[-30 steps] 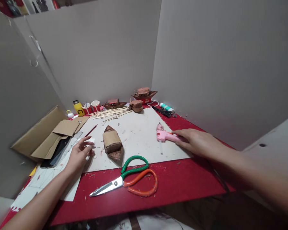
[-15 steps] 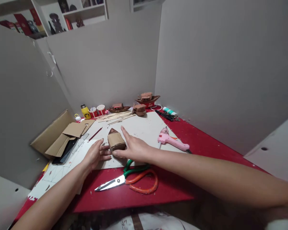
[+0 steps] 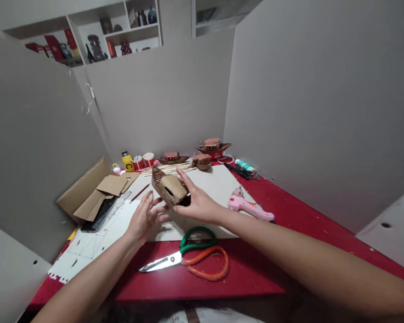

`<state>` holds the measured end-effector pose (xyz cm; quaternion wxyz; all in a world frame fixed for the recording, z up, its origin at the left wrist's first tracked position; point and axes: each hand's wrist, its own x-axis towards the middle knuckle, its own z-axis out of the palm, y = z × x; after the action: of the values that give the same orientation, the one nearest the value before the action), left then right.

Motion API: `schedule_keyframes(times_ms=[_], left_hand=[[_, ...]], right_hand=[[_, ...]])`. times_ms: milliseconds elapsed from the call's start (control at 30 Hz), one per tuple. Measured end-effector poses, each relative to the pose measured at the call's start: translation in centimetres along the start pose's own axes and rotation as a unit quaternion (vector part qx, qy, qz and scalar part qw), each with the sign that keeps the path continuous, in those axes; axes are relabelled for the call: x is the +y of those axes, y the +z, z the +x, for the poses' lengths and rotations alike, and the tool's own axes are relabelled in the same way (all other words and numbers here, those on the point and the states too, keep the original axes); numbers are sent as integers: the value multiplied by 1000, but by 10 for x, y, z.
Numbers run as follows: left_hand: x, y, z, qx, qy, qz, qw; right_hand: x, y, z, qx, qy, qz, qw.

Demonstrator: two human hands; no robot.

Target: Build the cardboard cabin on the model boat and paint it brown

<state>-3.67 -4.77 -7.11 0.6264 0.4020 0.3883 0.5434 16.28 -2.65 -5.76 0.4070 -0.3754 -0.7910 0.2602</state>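
A small cardboard boat [image 3: 172, 188] with a curved tan roof and a dark opening in its side is tilted above the white board [image 3: 218, 184]. My right hand [image 3: 198, 202] grips its right side and end between thumb and fingers. Beside the hull's lower left is my left hand [image 3: 147, 216], palm turned up, fingers apart and near or lightly touching its underside. Scissors [image 3: 188, 258] with green and orange handles lie in front of both hands on the red table [image 3: 249, 273].
A pink glue gun [image 3: 249, 206] lies right of the boat. Cardboard pieces [image 3: 94, 197] and a pencil [image 3: 139, 193] are at the left. Behind stand finished boats [image 3: 213, 144], thin sticks [image 3: 168, 169], paper cups [image 3: 148, 159] and a yellow bottle [image 3: 127, 162].
The boat has been lifted and tilted, so its side now shows. Both hands have moved with it, and the camera view has shifted slightly.
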Motion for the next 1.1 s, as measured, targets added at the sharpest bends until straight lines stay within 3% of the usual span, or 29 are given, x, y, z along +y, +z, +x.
schedule_keyframes(times_ms=[133, 233, 333, 433, 533, 700, 867, 1100], left_hand=[[14, -3, -9, -93, 10, 4, 996], [22, -9, -17, -140, 14, 35, 989], [24, -15, -21, -157, 36, 60, 985], [25, -22, -19, -140, 57, 61, 987], [27, -30, -18, -109, 84, 55, 989], [33, -36, -22, -47, 131, 13, 990], [24, -31, -24, -36, 125, 11, 991], [9, -11, -29, -54, 106, 4, 993]], right_hand=[[-12, -13, -13, -38, -131, 10, 991], [-14, -19, -19, -75, -249, -7, 966], [-16, -24, -21, -87, -281, -4, 956], [-21, -30, -24, -69, -239, 26, 968], [-27, -32, -31, -4, -170, 85, 982], [-34, -13, -44, 43, -51, 200, 978], [-34, 9, -48, 37, 3, 348, 937], [-25, 16, -46, 34, 31, 504, 862]])
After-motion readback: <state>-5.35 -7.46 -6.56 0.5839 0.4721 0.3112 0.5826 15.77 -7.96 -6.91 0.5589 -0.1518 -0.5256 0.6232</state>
